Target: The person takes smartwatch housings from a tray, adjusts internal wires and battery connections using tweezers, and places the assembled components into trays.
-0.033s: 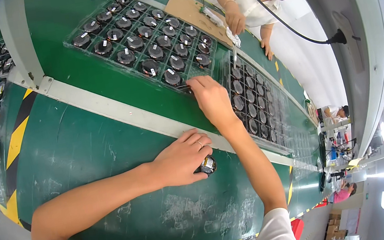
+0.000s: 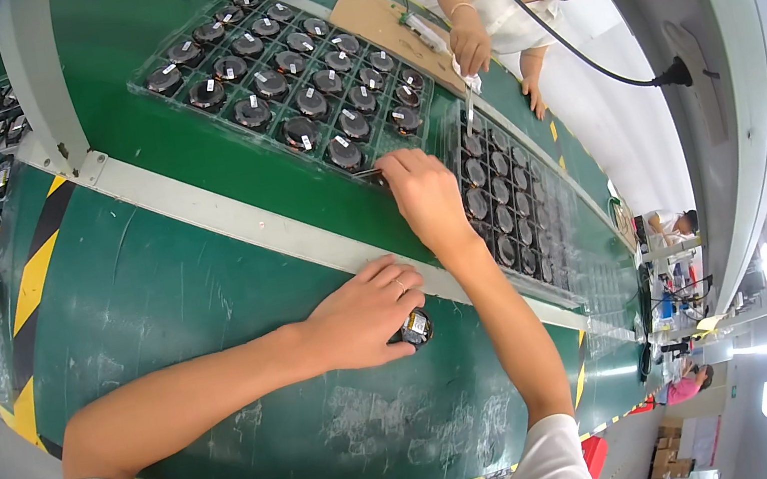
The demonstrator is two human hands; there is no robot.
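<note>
Head view: your left hand (image 2: 366,315) curls over a round black part (image 2: 416,327) with a pale label, fingers and thumb closed about it, low over the green workbench (image 2: 160,297), just on your side of the pale metal strip (image 2: 196,210). Your right hand (image 2: 424,194) reaches past that strip to the near corner of a clear tray (image 2: 139,86) of similar parts; its fingertips are drawn together, but you cannot tell what, if anything, they grip.
</note>
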